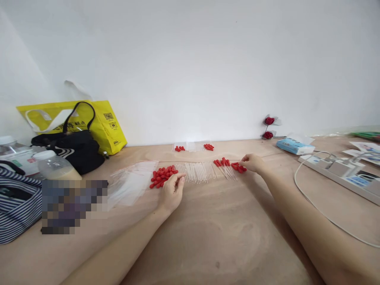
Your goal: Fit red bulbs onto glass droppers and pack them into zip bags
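My left hand [172, 192] is beside a pile of red rubber bulbs [162, 175], thumb and fingers drawn together at the left end of a row of thin clear tubes [197, 173]. What its fingertips hold, if anything, is too small to make out. At the right end of the row, several tubes have red bulbs [222, 161] on their far ends. My right hand [253, 163] has its fingertips together at a small group of loose red bulbs [240, 168]; whether it grips one is unclear. Clear plastic bags [133, 184] lie left of the pile.
More red bulbs [208, 147] and tubes lie by the wall. A yellow bag [111, 126], black bag [77, 148] and bottle [61, 166] stand left. On the right are a tissue pack [295, 146], power strip [353, 180], white cable [314, 209] and red artificial flowers [268, 135].
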### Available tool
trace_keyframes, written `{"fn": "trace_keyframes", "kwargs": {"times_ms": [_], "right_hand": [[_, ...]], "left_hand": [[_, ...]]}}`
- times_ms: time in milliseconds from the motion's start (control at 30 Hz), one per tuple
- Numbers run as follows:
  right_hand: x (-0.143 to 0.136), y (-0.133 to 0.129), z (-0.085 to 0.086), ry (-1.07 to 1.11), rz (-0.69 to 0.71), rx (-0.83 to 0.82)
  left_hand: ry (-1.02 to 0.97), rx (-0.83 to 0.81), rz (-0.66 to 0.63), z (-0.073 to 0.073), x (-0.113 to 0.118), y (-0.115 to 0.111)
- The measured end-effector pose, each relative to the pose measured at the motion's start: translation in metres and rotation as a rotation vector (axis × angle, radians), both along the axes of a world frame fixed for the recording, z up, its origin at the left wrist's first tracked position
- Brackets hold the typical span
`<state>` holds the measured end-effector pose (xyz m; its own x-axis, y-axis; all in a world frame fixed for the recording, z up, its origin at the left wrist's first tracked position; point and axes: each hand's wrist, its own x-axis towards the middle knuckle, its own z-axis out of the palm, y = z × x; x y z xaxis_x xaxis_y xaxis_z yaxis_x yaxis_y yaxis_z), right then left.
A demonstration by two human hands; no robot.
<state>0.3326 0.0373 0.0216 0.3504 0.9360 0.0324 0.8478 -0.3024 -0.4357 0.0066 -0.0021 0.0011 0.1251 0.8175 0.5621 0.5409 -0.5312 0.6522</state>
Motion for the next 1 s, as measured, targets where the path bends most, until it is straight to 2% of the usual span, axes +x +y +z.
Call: {"fn": "trace_keyframes", "kwargs": {"times_ms": [300,433,533,633,700,800,900,1000], "right_hand": [[-0.01,-0.002,-0.004,0.016,0.044,0.006],[-0.015,-0.003,0.005,0.031,0.041,0.048],[-0.031,-0.007,0.016,0.035,0.085,0.109],[-0.063,-0.018,0.016,0.097,0.28,0.18],[-0.088,-0.03,0.007,0.237,0.586,0.282],[-0.114,-0.046,-0.012,0.249,0.796,0.391],[-0.123,-0.053,-0.025,0.265,0.828,0.424],[-0.122,-0.053,-0.027,0.284,0.839,0.422]], "left_hand": [[0.092,0.045,-0.027,0.0,-0.001,0.002],[0.157,0.013,-0.051,0.001,0.0,0.0],[0.189,-0.017,-0.036,0.0,0.001,-0.001],[0.23,-0.026,-0.025,0.0,0.002,-0.001],[0.267,-0.012,-0.034,-0.001,0.003,-0.002],[0.313,0.02,-0.063,0.0,0.003,-0.004],[0.344,0.03,-0.078,0.001,0.004,-0.006],[0.353,0.04,-0.108,0.002,0.004,-0.006]]}}
